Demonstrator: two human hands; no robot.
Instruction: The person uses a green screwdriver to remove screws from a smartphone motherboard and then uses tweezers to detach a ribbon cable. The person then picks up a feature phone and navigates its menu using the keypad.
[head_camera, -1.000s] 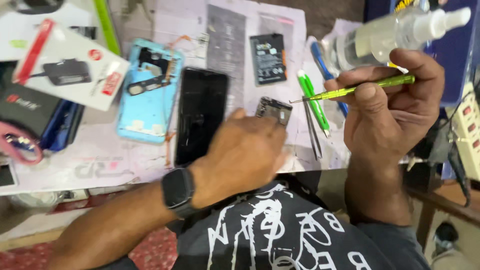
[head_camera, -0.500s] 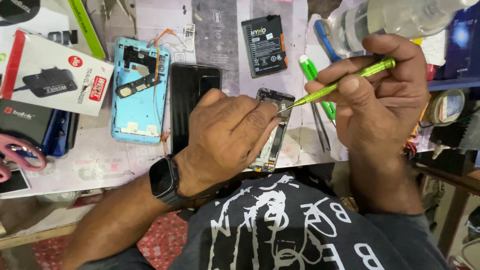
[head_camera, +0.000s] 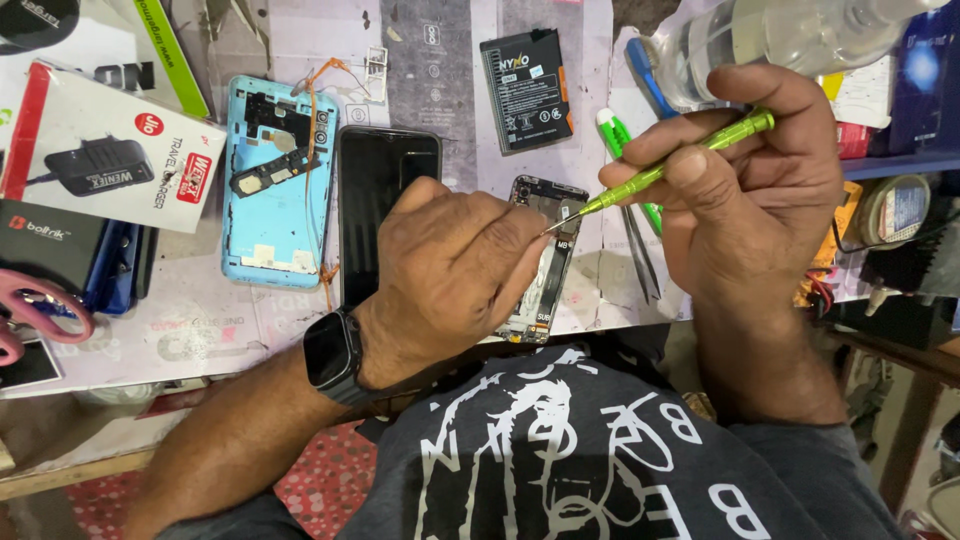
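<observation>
Head view looks straight down at my two hands over a cluttered worktop (head_camera: 130, 330). My left hand (head_camera: 455, 275), with a dark smartwatch (head_camera: 333, 355) at the wrist, lies knuckles up over an opened phone frame (head_camera: 550, 255), fingers curled and pressing on it; I cannot tell whether they grip its edges or only hold it flat. The frame sits at the near edge of the worktop, just above my dark printed shirt, and its upper end and right side show past the fingers. My right hand (head_camera: 750, 200) is closed around a slim green screwdriver (head_camera: 690, 160), pinched between thumb and fingers, and the metal tip comes down at a slant to the frame's upper part, right by my left fingertips. Left of the frame lies a black phone screen (head_camera: 385, 200), face up, and beside that a light blue phone back shell (head_camera: 275, 195) with its inner parts exposed. A loose black battery (head_camera: 525, 90) rests further back. A clear bottle (head_camera: 780, 35) lies behind my right hand.
</observation>
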